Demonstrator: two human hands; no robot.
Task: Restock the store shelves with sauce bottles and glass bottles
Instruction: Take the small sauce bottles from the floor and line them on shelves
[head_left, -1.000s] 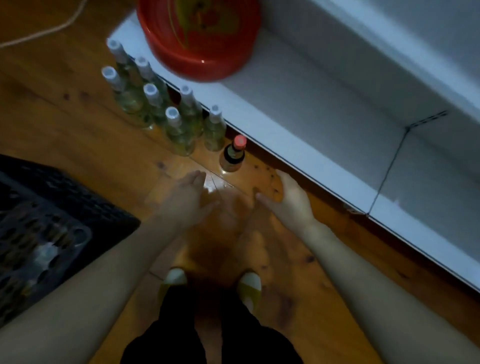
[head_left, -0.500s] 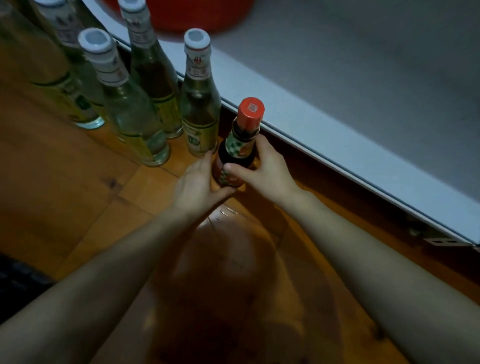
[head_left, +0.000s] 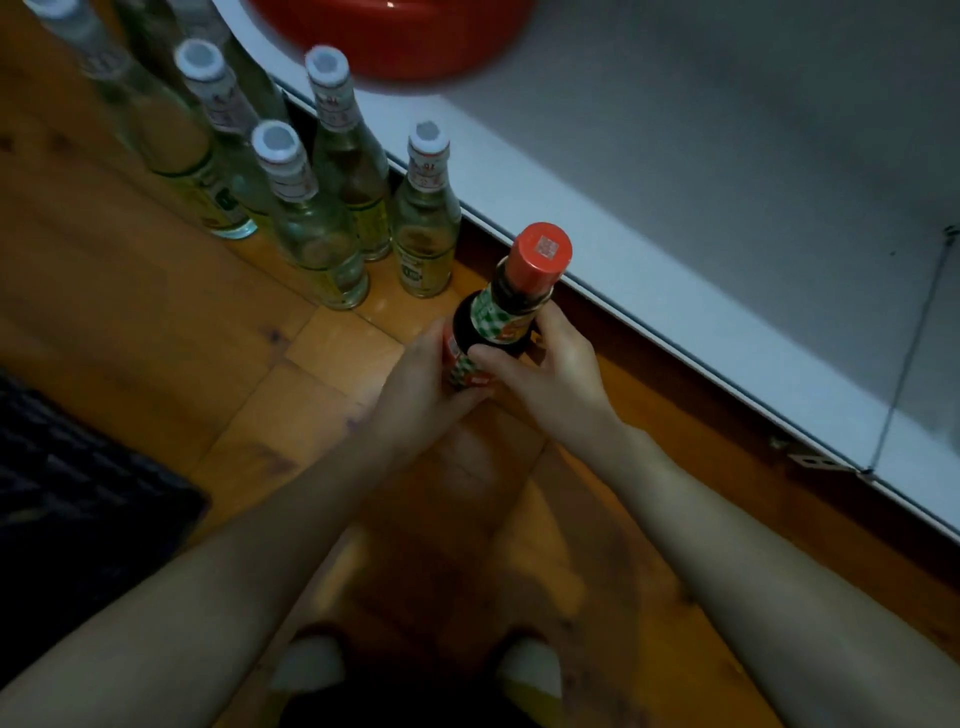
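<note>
Where the wooden floor (head_left: 130, 312) meets the white shelf (head_left: 727, 156), the shelf's front edge runs diagonally from upper left to lower right. A black crate (head_left: 78, 493) lies on the floor at the left edge of view, well apart from the bottles. A red basin (head_left: 395, 36) stands on the shelf at the top, cut off by the frame. A group of glass bottles (head_left: 311, 228) with white caps stands upright on the floor just beside the shelf edge, their contents clear and pale.

The left hand (head_left: 421, 395) grips the lower body of the sauce bottle (head_left: 498, 322) from the left, fingers curled round the label. The right hand (head_left: 545, 374) grips it from the right, thumb laid across the dark shoulder. The sauce bottle is held between both hands, near upright, in front of the shelf edge and near the rightmost glass bottle without touching it. Its base is hidden by the hands; contact with the floor cannot be determined. Its red cap (head_left: 540, 257) is in place on top.
</note>
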